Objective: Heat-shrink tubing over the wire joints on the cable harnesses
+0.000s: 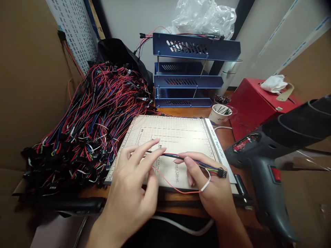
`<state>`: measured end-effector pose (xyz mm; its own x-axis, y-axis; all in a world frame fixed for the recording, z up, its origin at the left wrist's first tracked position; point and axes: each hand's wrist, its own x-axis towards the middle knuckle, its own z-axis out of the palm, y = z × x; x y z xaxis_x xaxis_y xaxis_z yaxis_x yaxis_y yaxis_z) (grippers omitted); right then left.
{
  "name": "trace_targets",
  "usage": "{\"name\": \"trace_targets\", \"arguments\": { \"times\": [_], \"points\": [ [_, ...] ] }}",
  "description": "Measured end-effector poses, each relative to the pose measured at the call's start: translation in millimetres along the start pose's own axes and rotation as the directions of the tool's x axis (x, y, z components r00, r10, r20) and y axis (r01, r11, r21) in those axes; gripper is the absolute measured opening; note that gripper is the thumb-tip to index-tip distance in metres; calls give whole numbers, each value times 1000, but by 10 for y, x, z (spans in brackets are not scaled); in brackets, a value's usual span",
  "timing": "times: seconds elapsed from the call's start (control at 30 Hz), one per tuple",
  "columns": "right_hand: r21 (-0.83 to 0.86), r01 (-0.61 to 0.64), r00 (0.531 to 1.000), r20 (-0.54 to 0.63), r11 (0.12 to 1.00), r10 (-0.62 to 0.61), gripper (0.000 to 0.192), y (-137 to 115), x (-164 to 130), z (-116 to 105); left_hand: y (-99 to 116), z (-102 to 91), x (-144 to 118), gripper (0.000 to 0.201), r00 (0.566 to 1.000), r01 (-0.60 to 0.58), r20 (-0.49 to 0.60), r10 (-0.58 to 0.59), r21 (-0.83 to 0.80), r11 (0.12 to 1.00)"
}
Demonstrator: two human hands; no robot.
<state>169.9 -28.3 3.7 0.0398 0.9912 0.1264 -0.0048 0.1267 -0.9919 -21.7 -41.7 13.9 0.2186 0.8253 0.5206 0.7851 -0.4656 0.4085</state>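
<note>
My right hand [209,186] pinches a thin bundle of coloured wires [199,164] that ends in a black connector [221,172] near my knuckles. A white loop and a loose red wire [178,188] hang from the same bundle. My left hand [134,179] hovers beside it with fingers spread, its fingertips touching the far end of the bundle near a short black tube [150,152]. Both hands work above a beige paper cutter board [181,134] with a printed grid.
A large heap of red, blue and black wire harnesses [88,117] fills the left of the desk. A blue stacked tray rack [186,75] stands at the back. A dark heat gun [271,162] stands at the right, with a red box [256,103] and a paper cup [219,113] behind.
</note>
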Motion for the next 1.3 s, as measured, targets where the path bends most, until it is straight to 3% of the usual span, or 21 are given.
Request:
{"name": "trace_targets", "arguments": {
  "times": [0.07, 0.17, 0.33, 0.5, 0.57, 0.67, 0.77, 0.87, 1.03, 1.3],
  "points": [
    [2, 58, 997, 53, 998, -58, 25, -25, 57, 35, 128, -8, 44, 63, 996, -74, 39, 76, -49, 996],
    [16, 49, 993, 108, 999, -50, 26, -47, 103, 70, 205, 57, 128, 73, 983, -135, 117, 142, -66, 989],
    [37, -78, 973, 222, 996, 68, 39, 41, 41, -14, 68, 240, 233, 48, 987, -64, 148, 68, -29, 998],
    [-104, -41, 993, 102, 994, 52, 64, 171, -45, -193, -34, 307, 264, 38, 988, -29, 148, 42, -93, 995],
    [-114, 7, 996, 85, 993, 3, 52, 188, -51, -231, -47, 312, 272, 36, 986, -15, 161, 35, -120, 993],
    [-128, 86, 996, 28, 988, -83, 17, 187, -45, -238, -55, 307, 270, 32, 982, 3, 189, 31, -176, 984],
    [-173, 90, 992, -67, 981, -102, 19, 182, -33, -212, -35, 287, 236, 32, 978, -39, 187, 90, -259, 965],
    [-212, 117, 987, -84, 970, -137, 15, 180, -16, -193, 26, 279, 202, 43, 984, -94, 113, 139, -337, 937],
    [-273, 214, 975, -3, 938, -223, 12, 164, 10, -194, 129, 329, 235, 12, 987, -157, -24, 162, -421, 893],
    [-139, 150, 987, 71, 979, -142, 14, 146, -54, -259, 104, 351, 226, 13, 999, 34, 26, -24, -516, 856]
  ]
}}
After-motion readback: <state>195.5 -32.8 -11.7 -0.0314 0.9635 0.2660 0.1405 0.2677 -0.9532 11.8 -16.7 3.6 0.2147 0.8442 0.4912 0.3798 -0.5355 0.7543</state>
